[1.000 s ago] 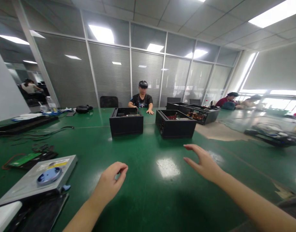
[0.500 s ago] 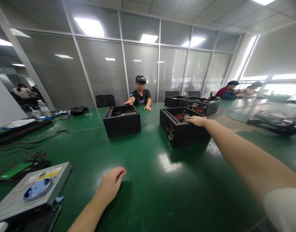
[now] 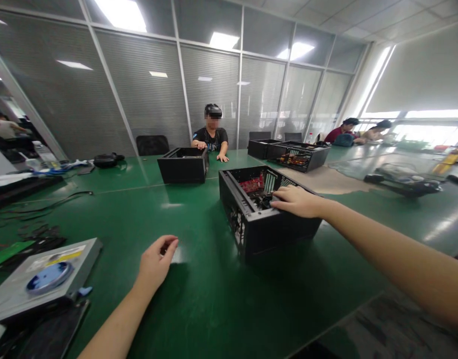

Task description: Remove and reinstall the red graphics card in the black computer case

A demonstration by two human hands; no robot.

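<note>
At one o'clock in the head view, with twelve straight ahead of the wearer, the open-topped black computer case (image 3: 275, 233) sits on the green table (image 3: 199, 309), one corner pointing toward the wearer. The right hand (image 3: 296, 200) grasps it, fingers hooked over the near wall's top rim; how firmly cannot be told. The left hand (image 3: 154, 262), near eleven o'clock, is released, loosely curled, and nothing shows in it. Held by one wall, the case would probably swivel if moved, so a slow, level pull seems best, the left hand steadying that corner, fingertips kept off the parts inside. Green tabletop between the left hand and the case gives sliding room. Toward three o'clock runs what looks like the table's edge (image 3: 337, 324); a silver box (image 3: 78, 267) at ten o'clock limits the left side.
</note>
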